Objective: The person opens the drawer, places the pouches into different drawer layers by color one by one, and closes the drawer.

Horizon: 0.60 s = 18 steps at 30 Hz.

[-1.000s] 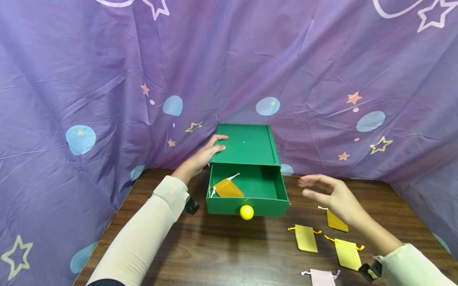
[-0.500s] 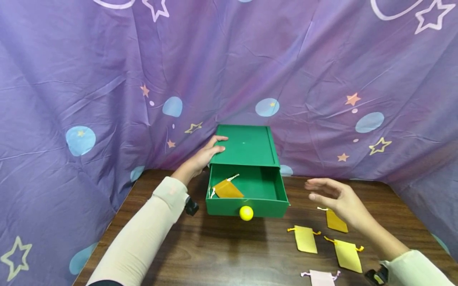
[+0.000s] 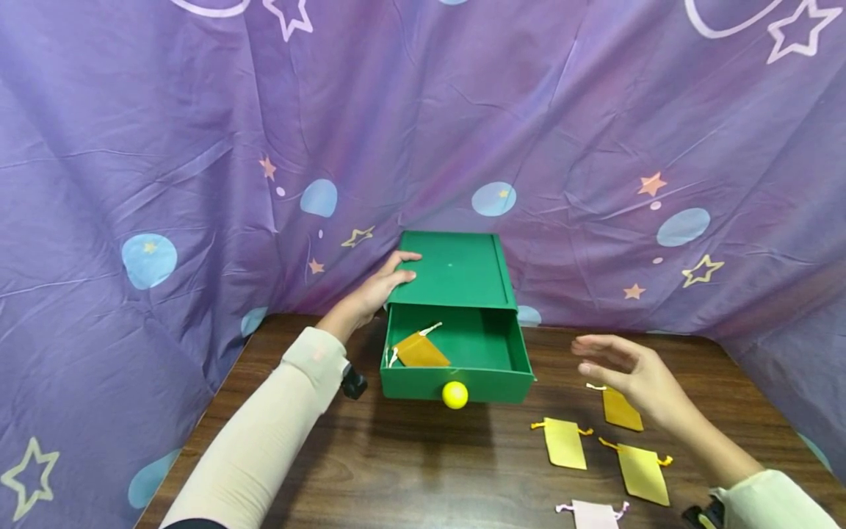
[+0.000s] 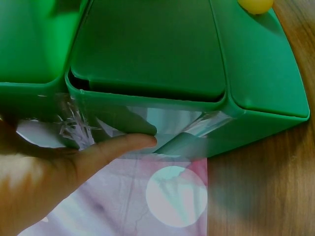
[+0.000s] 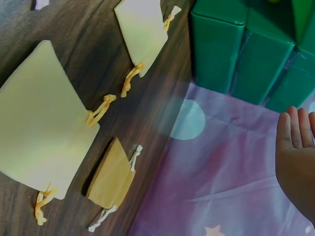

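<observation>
Green box, middle of the head view: one, its drawer pulled out toward the lower edge, yellow knob on the front.
Mustard pouch: one, white cords, lying in the drawer's left part.
Loose pouches, lower right of the frame, on the table: second mustard pouch, white cords; two pale yellow pouches, yellow cords; pink pouch, cut off by the lower edge.
Left hand: straight fingers resting on the box's upper left edge.
Right hand: right of the drawer, fingers relaxed and parted, holding nothing.
Handling note, a judgement: light left-hand pressure should steady the box without bowing its wall; a pouch is best pinched by its body, cords clear of the drawer rim, and laid flat
</observation>
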{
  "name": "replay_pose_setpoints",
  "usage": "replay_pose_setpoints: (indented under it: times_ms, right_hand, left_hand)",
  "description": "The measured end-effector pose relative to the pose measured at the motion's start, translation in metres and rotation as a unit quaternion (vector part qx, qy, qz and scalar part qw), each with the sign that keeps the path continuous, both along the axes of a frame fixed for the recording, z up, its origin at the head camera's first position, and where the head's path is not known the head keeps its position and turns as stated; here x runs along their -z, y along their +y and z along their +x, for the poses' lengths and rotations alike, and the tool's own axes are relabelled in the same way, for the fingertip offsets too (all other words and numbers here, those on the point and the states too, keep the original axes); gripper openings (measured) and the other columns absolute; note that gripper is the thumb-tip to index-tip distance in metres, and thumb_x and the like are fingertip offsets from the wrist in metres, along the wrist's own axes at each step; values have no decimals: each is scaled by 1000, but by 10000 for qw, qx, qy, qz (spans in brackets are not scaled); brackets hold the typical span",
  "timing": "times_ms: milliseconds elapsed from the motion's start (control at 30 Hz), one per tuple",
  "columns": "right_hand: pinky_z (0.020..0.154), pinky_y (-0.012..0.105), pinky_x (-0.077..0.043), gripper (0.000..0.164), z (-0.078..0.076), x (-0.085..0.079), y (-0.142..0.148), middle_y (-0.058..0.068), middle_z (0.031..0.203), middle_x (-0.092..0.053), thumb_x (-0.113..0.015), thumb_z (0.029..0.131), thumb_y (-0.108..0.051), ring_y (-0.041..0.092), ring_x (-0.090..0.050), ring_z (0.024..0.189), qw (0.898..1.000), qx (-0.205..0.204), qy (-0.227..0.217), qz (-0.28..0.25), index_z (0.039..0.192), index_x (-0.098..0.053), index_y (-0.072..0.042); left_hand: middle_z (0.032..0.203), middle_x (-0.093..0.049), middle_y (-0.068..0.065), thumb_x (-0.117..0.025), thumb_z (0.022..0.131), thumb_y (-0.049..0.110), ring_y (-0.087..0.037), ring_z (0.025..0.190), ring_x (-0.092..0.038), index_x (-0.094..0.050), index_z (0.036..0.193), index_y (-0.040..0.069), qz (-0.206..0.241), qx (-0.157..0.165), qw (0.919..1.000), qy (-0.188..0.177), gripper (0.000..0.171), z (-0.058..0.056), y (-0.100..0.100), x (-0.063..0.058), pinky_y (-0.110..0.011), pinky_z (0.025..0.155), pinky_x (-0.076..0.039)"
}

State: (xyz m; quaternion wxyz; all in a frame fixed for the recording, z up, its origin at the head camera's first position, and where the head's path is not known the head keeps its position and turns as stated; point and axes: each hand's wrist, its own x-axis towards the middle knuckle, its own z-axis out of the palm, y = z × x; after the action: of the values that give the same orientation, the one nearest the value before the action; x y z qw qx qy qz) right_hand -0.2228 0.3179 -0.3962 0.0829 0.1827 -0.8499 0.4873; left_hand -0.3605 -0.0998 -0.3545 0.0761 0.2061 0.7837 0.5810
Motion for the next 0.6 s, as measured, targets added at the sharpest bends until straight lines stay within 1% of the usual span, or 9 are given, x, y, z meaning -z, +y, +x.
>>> replay_pose_setpoints:
  times_ms: [200,367,533,600]
  right_hand:
    - [84,23,-58,41,0,4,5,1,125,-73,-72,95,-5,1,-69,107,10000,-10,-22,-50,134,-61,5]
    - [87,18,-55,43,1,8,10,0,125,-73,-73,94,-5,0,-68,108,10000,51,30,32,135,-61,3]
    - [89,13,-51,45,2,14,17,-8,124,-73,-74,94,-5,-1,-68,108,9998,123,69,162,136,-61,1]
    - [89,12,-50,45,3,16,19,-4,125,-73,-74,94,-7,-2,-67,108,9995,187,58,254,137,-61,0]
  left_hand:
    - [168,-23,-9,-47,106,24,-35,152,-24,-41,153,18,4,-18,10000,9,48,0,0,1,-57,123,-17]
    - [168,-22,-9,-47,106,24,-35,153,-21,-40,154,18,-1,7,10000,18,48,0,0,1,-58,123,-16]
    - [168,-22,-9,-46,106,25,-34,153,-21,-40,154,18,-3,31,10000,31,48,0,0,0,-57,123,-16]
    - [168,-23,-8,-46,106,25,-34,152,-23,-41,153,18,0,29,10000,35,48,-1,0,1,-57,123,-17]
